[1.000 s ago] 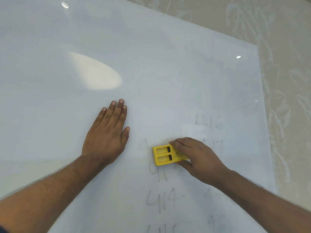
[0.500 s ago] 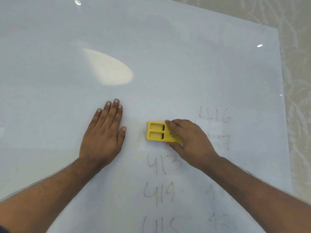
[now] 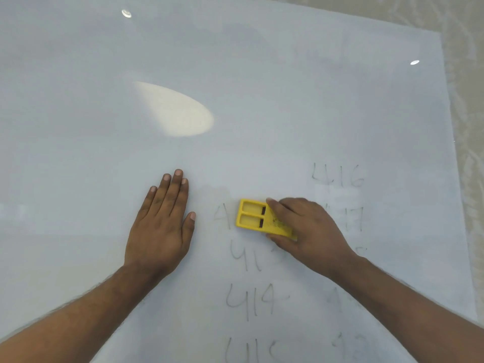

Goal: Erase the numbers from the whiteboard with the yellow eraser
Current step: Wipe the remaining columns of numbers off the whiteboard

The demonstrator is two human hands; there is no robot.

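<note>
The whiteboard point(image 3: 262, 74) fills most of the view. My right hand point(image 3: 306, 231) grips the yellow eraser point(image 3: 252, 217) and holds it flat on the board over a partly wiped number; a faint 4 point(image 3: 222, 214) shows left of it. Below the eraser stand a smudged 41 point(image 3: 245, 255), then 414 point(image 3: 250, 299), then a cut-off number point(image 3: 248, 351). In the right column are 416 point(image 3: 337, 175), a faint 417 point(image 3: 352, 218) and smeared marks point(image 3: 348, 341) lower down. My left hand point(image 3: 162, 226) lies flat on the board, fingers straight, left of the numbers.
The board's right edge point(image 3: 449, 127) runs down the frame, with a pale patterned wall point(image 3: 468, 100) beyond it. A bright oval light reflection point(image 3: 178, 111) sits on the upper middle of the board.
The eraser moved up and left over the top number, then back slightly right and down; the 413 below is now partly smeared. My left hand stayed flat in place.
</note>
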